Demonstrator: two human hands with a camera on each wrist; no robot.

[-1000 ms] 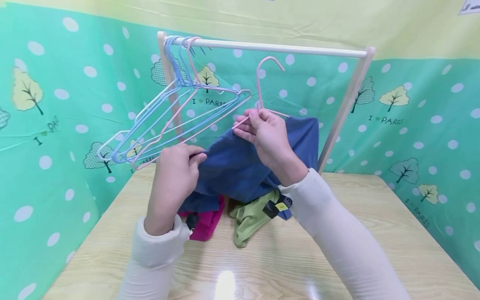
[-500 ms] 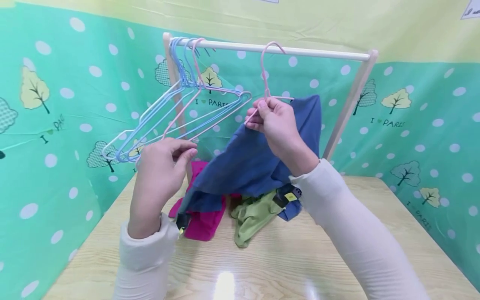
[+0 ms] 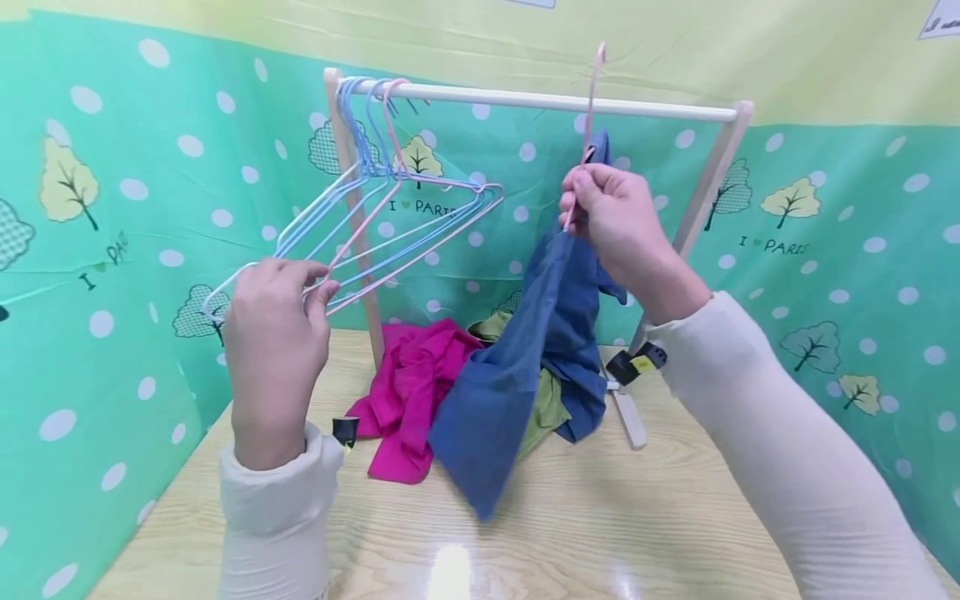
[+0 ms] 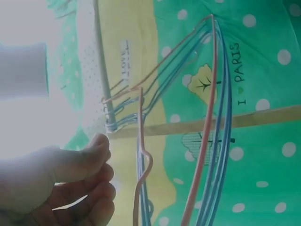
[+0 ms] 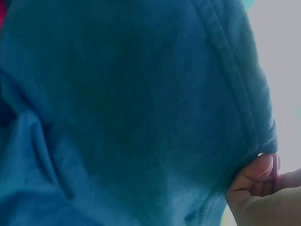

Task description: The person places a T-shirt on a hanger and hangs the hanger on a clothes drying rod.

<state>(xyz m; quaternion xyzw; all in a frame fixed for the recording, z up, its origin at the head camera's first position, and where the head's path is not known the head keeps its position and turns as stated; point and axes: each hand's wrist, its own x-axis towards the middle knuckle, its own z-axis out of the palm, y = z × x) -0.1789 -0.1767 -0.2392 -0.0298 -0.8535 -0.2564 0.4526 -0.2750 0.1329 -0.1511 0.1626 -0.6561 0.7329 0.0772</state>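
My right hand (image 3: 622, 217) pinches a pink wire hanger (image 3: 589, 108) just below its hook. A blue garment (image 3: 502, 392) hangs from that hanger, one corner reaching low over the table; it fills most of the right wrist view. The hook stands upright, overlapping the rack's rail (image 3: 510, 98) in the head view. On the left, my left hand (image 3: 277, 333) is beside the hangers on the rack, fingers loosely bent toward the thumb. In the left wrist view, a gap shows between the left fingertips and the nearest pink hanger (image 4: 208, 125), and they hold nothing.
Several blue, white and pink hangers hang at the rail's left end. Below the rack lie a magenta cloth (image 3: 412, 383) and a green cloth (image 3: 551, 408). A pale flat bar (image 3: 628, 417) juts forward on the wooden table (image 3: 675, 508) at the right.
My right hand has lifted the pink hanger and garment up and right, turning them nearly edge-on. My left hand has let go of the garment's edge and moved left.
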